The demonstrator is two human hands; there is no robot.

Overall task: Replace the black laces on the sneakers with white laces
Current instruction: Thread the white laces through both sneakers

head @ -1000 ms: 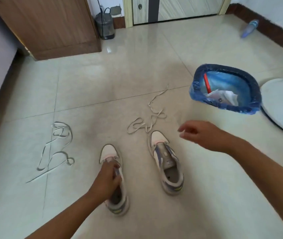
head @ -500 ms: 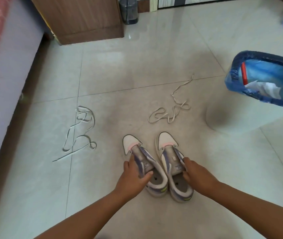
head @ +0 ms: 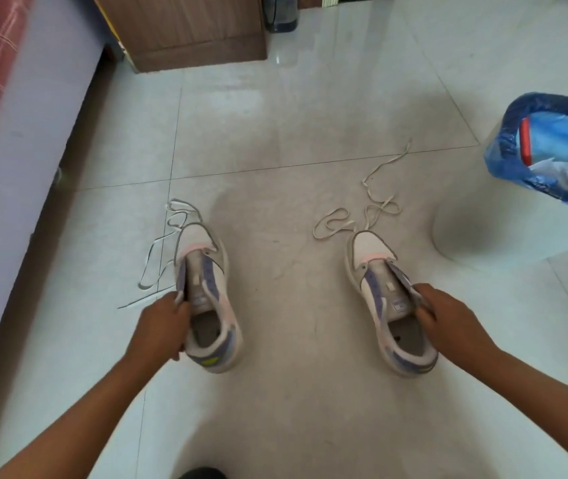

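Two unlaced white-and-purple sneakers are in my hands. My left hand (head: 163,326) grips the left sneaker (head: 206,295) by its left collar edge. My right hand (head: 448,319) grips the right sneaker (head: 384,299) by its right collar edge. The two shoes are well apart, toes pointing away from me. One pale loose lace (head: 161,250) lies on the floor beside and partly under the left sneaker's toe. A second pale lace (head: 369,209) lies coiled just beyond the right sneaker's toe. No black lace shows.
A bin lined with a blue bag (head: 552,146) stands at the right, holding paper and a red item. A wooden cabinet (head: 186,29) stands at the back, a dark container (head: 281,12) beside it. A bed edge (head: 16,133) runs along the left. Pale tiled floor (head: 293,133).
My right hand took hold of the right sneaker. The shoes were drawn together side by side, and now both hands have moved them far apart, the left one over beside the left lace.
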